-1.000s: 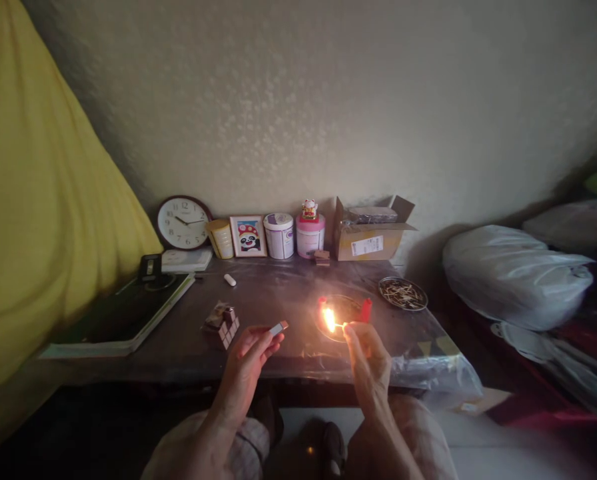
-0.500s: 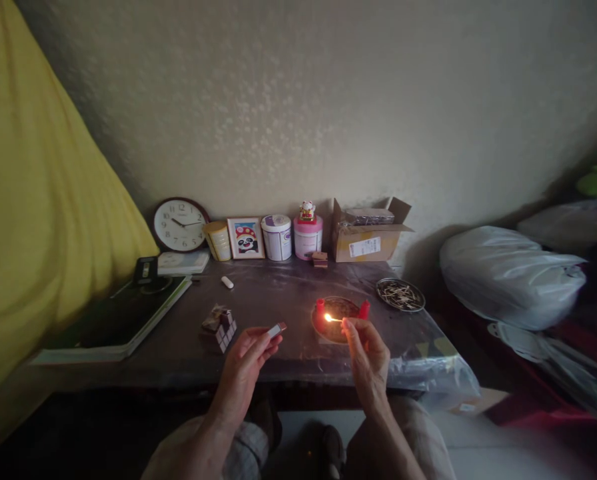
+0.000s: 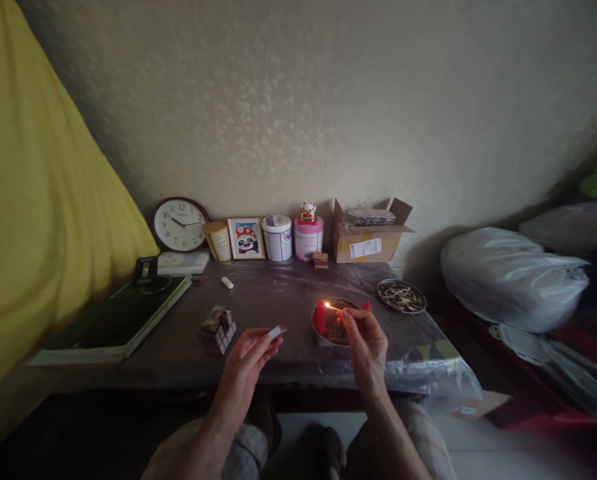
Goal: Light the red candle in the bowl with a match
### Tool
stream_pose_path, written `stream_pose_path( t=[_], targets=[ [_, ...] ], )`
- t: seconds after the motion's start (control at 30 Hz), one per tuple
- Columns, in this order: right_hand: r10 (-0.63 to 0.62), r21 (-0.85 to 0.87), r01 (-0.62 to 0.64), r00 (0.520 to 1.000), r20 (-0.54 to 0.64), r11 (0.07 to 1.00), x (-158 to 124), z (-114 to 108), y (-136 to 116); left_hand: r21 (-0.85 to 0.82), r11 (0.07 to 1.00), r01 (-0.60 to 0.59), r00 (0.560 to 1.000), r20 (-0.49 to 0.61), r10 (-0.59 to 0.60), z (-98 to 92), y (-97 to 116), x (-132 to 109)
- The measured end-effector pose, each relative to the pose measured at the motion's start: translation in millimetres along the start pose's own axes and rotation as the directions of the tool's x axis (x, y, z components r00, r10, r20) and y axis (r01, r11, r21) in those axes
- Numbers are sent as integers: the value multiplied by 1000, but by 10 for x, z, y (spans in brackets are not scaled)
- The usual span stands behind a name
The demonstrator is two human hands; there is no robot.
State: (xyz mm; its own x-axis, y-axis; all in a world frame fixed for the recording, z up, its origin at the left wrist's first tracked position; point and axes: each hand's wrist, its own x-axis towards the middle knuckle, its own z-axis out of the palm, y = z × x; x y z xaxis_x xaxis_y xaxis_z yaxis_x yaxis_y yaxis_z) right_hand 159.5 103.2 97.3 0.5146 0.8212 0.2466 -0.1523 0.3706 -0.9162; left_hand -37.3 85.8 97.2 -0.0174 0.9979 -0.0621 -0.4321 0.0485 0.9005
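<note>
At the front edge of the dark desk [image 3: 273, 297], the right hand [image 3: 363, 340] pinches a thin burning wooden match [image 3: 334, 309], its flame just beside a short red candle [image 3: 321, 318] on a round metal plate [image 3: 328, 331]. The left hand [image 3: 248, 353] grips a small rectangular matchbox [image 3: 277, 331].

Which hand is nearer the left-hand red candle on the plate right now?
Right. The right hand sits just right of the red candle, its lit match reaching the candle's top. The left hand holds a matchbox farther off, left of the plate.
</note>
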Motion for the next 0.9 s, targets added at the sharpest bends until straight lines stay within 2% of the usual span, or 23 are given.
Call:
stream_pose_path(
  t=[0.67,0.9],
  targets=[
    [-24,-127,26,1000,14,992,147,60,142,-15,1000,10,1000,14,-10,-6,4,-10],
    [3,-128,-1,1000,14,992,152,82,152,-7,1000,13,1000,12,-12,-3,15,-9]
  ],
)
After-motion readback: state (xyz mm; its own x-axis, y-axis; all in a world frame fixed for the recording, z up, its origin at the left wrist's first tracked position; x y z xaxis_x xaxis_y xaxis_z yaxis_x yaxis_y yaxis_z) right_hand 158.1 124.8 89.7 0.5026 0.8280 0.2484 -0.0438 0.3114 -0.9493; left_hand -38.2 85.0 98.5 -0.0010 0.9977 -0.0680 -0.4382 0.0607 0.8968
